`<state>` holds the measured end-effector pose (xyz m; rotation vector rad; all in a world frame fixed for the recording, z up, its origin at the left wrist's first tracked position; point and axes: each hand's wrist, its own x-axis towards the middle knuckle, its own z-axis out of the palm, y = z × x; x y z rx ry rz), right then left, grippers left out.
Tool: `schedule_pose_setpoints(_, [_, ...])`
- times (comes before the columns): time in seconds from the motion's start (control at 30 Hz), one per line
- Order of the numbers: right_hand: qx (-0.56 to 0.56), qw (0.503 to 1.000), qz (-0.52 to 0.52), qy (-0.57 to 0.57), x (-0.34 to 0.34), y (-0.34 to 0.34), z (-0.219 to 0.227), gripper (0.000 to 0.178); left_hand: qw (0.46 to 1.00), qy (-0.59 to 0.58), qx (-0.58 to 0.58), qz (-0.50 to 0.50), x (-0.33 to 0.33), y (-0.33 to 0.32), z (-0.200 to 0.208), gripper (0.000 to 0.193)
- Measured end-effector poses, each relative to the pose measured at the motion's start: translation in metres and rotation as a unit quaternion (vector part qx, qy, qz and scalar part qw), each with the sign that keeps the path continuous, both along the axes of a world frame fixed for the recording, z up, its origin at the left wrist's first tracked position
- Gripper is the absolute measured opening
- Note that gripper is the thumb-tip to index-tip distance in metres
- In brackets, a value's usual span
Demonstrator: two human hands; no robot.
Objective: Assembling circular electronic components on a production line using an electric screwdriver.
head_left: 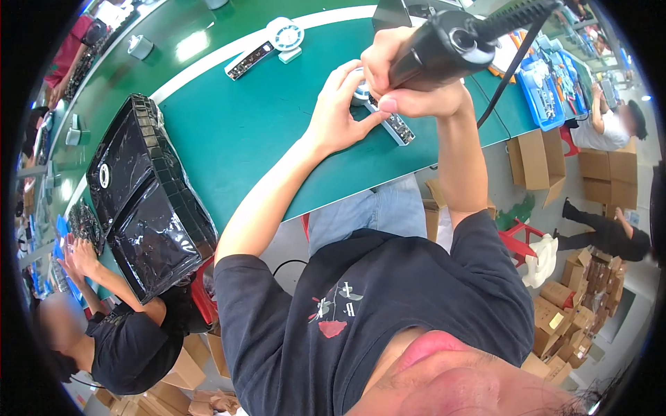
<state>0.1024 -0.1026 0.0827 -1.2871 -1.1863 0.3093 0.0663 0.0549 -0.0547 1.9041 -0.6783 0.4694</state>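
Note:
My right hand (424,102) is wrapped round a black electric screwdriver (444,52), held upright with a cable running from its top. Under it, my left hand (334,118) steadies a small handheld fan (398,129) on the green table (243,145). The fan's long body shows a circuit board, while its round white head is mostly hidden by my hands. The screwdriver's tip is hidden too, so I cannot tell whether it touches the fan. Farther off to the left lies a similar open fan (286,36) with a board in its handle.
At the left stands a divided black tray (156,208) with a white ring in it. A blue bin (544,97) of parts sits at the right end. Beyond the table's near edge is an open cardboard box (538,159). Co-workers are at the left and right.

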Motion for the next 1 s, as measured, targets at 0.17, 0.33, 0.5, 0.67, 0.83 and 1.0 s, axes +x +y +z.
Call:
schedule_pose_setpoints(0.17, [0.021, 0.992, -0.117, 0.044, 0.012, -0.020, 0.008, 0.019, 1.000, 0.008, -0.006, -0.003, 0.005, -0.002, 0.007, 0.065])
schedule_pose_setpoints(0.33, [0.170, 0.909, -0.208, 0.318, -0.015, -0.071, 0.001, 0.014, 0.991, -0.117, 0.032, 0.060, -0.010, 0.014, 0.019, 0.066])
schedule_pose_setpoints(0.5, [0.090, 0.889, -0.271, 0.357, -0.033, -0.179, -0.057, 0.034, 0.974, -0.190, 0.122, 0.005, -0.026, -0.009, -0.006, 0.032])
schedule_pose_setpoints(0.67, [0.093, 0.778, -0.375, 0.496, -0.028, -0.188, -0.119, 0.040, 0.971, -0.084, 0.225, 0.002, -0.037, -0.005, -0.008, 0.031])
schedule_pose_setpoints(0.83, [0.118, 0.732, -0.492, 0.457, -0.028, -0.165, -0.128, 0.045, 0.976, -0.064, 0.207, -0.006, -0.027, -0.009, -0.007, 0.035])
schedule_pose_setpoints(1.0, [0.154, 0.759, -0.510, 0.375, -0.034, -0.154, -0.140, 0.048, 0.979, -0.038, 0.201, -0.001, -0.027, -0.008, -0.007, 0.033])
